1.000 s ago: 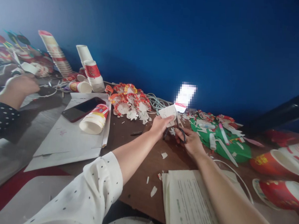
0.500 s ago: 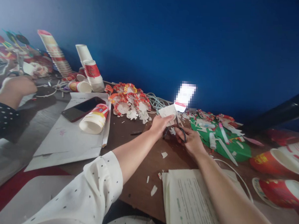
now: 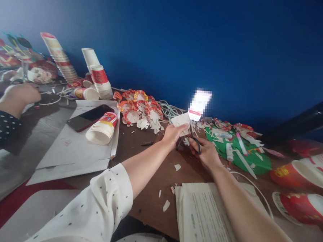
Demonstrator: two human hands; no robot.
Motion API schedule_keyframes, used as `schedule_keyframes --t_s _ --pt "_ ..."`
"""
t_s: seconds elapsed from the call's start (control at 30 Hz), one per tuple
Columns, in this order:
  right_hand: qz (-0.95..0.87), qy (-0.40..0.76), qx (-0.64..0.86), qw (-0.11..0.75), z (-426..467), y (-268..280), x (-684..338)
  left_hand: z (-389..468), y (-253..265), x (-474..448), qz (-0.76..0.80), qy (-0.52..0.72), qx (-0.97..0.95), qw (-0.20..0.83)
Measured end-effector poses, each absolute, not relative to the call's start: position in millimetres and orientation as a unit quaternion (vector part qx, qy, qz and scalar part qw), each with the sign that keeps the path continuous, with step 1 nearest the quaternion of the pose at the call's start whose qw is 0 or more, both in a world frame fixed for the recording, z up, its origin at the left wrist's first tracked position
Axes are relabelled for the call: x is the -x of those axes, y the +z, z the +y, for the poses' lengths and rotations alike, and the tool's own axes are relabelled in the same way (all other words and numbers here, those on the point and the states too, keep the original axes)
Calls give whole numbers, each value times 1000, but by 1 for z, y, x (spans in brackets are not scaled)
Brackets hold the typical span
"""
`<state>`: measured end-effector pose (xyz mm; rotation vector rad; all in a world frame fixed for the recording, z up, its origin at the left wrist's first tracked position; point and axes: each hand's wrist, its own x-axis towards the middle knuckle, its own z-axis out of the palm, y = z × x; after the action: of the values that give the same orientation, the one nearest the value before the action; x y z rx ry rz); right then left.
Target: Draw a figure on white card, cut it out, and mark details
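Note:
A white piece of paper (image 3: pixel 181 120) with faint markings is pinched in my left hand (image 3: pixel 174 134), thumb on top. My right hand (image 3: pixel 207 152) grips black-handled scissors (image 3: pixel 197 146), fingers through the loops. The scissor blades meet the right edge of the paper; how far apart they are is hard to make out. Behind the paper stands a bright, blurred-out screen (image 3: pixel 200 101). To the left lies a heap of cut red-and-white cup pieces (image 3: pixel 140 107). Small paper scraps (image 3: pixel 178 167) are scattered on the brown table (image 3: pixel 152 189) below my hands.
Left are stacked paper cups (image 3: pixel 101 81), a dark phone (image 3: pixel 90 117) and a cup stack (image 3: pixel 103 128) on a white board (image 3: pixel 70 148). A co-worker's hand (image 3: pixel 22 94) is further left. Right are a green sheet (image 3: pixel 262 164) with glue and scraps, and red cups (image 3: pixel 296 175). Printed papers (image 3: pixel 205 217) lie nearest me.
My hands, the paper and the scissors stay almost in the same place. On the far left, the co-worker's hands have shifted slightly.

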<state>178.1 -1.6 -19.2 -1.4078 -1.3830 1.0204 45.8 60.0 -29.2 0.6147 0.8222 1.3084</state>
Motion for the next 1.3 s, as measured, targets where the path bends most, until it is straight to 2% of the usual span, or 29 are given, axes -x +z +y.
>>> schedule_keyframes --t_s 1.3 --pt "-557 406 555 465 2 -34 -174 55 -26 -49 370 575 -256 683"
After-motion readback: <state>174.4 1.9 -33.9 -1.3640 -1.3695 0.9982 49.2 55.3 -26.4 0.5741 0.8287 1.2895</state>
